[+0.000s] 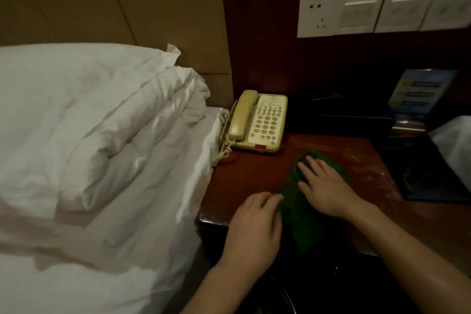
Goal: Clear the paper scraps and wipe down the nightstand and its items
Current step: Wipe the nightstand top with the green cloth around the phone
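You cannot see the part of the crumpled green cloth (298,224) lying under your right hand (328,191), and your left hand (254,227) hides its near-left edge. The print on the standing blue leaflet card (420,92) is too blurred to read. The labels on the cream push-button telephone (262,122) are too small to make out. The white plastic bag (453,145) and the row of white wall switches (407,7) are cut off by the right edge.

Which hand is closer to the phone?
Right. The right hand lies flat on the green cloth just below the phone; the left hand sits farther back.
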Action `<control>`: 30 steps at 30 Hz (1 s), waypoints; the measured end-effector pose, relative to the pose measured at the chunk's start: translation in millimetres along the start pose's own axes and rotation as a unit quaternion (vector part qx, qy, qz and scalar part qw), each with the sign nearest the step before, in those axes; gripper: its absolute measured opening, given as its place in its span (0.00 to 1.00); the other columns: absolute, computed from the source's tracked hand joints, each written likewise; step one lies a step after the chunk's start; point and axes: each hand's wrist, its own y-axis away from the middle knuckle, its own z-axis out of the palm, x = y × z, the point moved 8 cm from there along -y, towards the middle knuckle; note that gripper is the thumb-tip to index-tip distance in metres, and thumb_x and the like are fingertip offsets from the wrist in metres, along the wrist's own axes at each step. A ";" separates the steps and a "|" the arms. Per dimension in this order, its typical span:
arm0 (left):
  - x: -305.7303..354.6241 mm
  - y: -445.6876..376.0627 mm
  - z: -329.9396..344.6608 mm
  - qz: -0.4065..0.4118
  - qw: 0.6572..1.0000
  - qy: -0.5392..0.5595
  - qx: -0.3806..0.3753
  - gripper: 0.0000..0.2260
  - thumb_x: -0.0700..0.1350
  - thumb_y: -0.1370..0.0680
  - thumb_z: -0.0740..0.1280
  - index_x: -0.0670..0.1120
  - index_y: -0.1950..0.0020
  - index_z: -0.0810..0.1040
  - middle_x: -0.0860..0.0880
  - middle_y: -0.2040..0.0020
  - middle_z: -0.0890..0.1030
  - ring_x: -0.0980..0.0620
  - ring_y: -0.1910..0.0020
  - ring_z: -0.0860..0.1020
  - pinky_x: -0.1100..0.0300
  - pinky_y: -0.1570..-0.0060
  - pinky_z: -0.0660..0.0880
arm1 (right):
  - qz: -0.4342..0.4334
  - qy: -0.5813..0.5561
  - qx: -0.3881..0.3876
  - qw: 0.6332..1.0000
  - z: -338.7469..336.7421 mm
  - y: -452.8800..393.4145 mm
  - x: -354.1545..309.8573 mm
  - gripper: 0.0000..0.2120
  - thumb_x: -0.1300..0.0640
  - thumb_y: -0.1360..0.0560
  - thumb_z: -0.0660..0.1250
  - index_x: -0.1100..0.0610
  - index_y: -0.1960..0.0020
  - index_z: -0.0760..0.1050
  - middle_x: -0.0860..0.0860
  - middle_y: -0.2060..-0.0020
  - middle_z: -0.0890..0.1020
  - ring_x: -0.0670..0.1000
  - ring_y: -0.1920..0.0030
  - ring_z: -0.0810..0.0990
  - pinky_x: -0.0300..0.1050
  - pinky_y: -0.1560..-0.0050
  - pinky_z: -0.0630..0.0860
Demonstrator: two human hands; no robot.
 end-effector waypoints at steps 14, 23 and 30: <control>-84.5 -81.3 -40.6 -0.105 0.991 0.042 0.078 0.21 0.49 0.17 0.66 0.53 0.23 0.73 0.52 0.28 0.74 0.52 0.28 0.72 0.52 0.27 0.70 | -0.058 -0.024 0.062 0.996 2.8 -4.3 -9.5 0.31 0.37 0.16 0.34 0.48 0.17 0.37 0.47 0.19 0.35 0.48 0.20 0.31 0.52 0.20 0.35; -148.9 -179.3 -51.0 -0.193 0.975 0.068 0.089 0.31 0.60 0.19 0.66 0.47 0.19 0.66 0.44 0.25 0.73 0.43 0.29 0.75 0.46 0.33 0.75 | -0.094 -0.028 0.085 0.992 -3.1 -8.9 -37.4 0.29 0.39 0.15 0.36 0.48 0.17 0.37 0.46 0.19 0.35 0.49 0.20 0.31 0.51 0.20 0.33; -166.6 -215.0 -33.9 -0.216 0.976 0.006 0.001 0.26 0.68 0.20 0.64 0.46 0.39 0.80 0.46 0.50 0.83 0.46 0.52 0.82 0.50 0.54 0.80 | -0.078 -0.013 0.094 0.992 -10.2 -59.6 -27.7 0.30 0.39 0.15 0.35 0.51 0.17 0.41 0.49 0.18 0.40 0.49 0.19 0.36 0.52 0.20 0.33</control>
